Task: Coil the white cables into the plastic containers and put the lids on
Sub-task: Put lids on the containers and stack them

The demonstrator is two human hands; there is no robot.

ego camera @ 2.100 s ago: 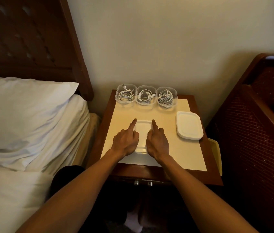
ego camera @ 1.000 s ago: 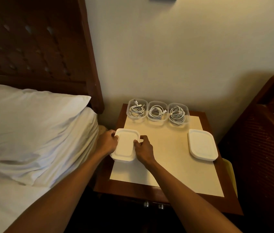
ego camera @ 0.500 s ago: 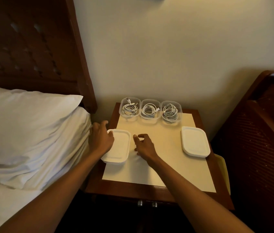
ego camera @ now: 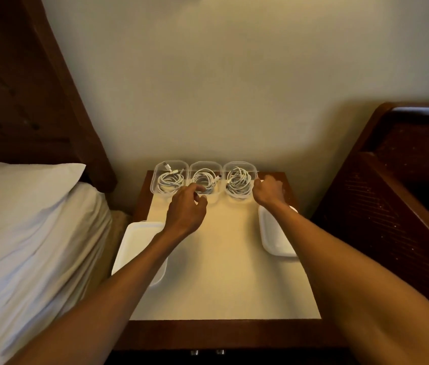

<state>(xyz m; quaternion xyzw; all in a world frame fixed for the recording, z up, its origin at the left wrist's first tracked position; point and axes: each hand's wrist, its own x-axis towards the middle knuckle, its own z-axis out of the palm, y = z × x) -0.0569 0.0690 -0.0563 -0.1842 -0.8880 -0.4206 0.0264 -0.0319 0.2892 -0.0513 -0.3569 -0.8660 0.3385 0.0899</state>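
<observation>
Head view: three clear containers are sitting in a row at the 12 o'clock edge of the nightstand (ego camera: 221,334), each holding a coiled white cable and none covered yet: the left container (ego camera: 170,162) with its cable (ego camera: 169,182), the middle container (ego camera: 205,162) with its cable (ego camera: 209,180), and the right container (ego camera: 239,162) with its cable (ego camera: 238,183).

The left hand (ego camera: 185,210) is reaching toward the near rim of the middle container. Its fingers are half curled with a gap showing at the thumb, and it is holding nothing. The right hand (ego camera: 267,192) is curling in at the 3 o'clock side of the right container. Whether it is gripping the wall or only lying beside it, I cannot tell.

The left lid (ego camera: 139,241) is lying at 9 o'clock and hanging partly over the table edge, under the left forearm. A brush from that arm could be tipping it onto the bed or the floor. The right lid (ego camera: 276,238) is lying at 3 o'clock, under the right forearm, and could be dragged the same way. The containers look light and are touching each other, so pulling one may be shifting its neighbours. A cable springing loose would be blocking a lid.

A cream mat (ego camera: 221,272) is covering the dark wood top. A pillow (ego camera: 18,185) and white sheet (ego camera: 37,246) are lying at 9 o'clock below a dark headboard (ego camera: 24,88). A plain wall (ego camera: 221,88) is standing at 12 o'clock, and more dark wooden furniture (ego camera: 405,180) at 3 o'clock.
</observation>
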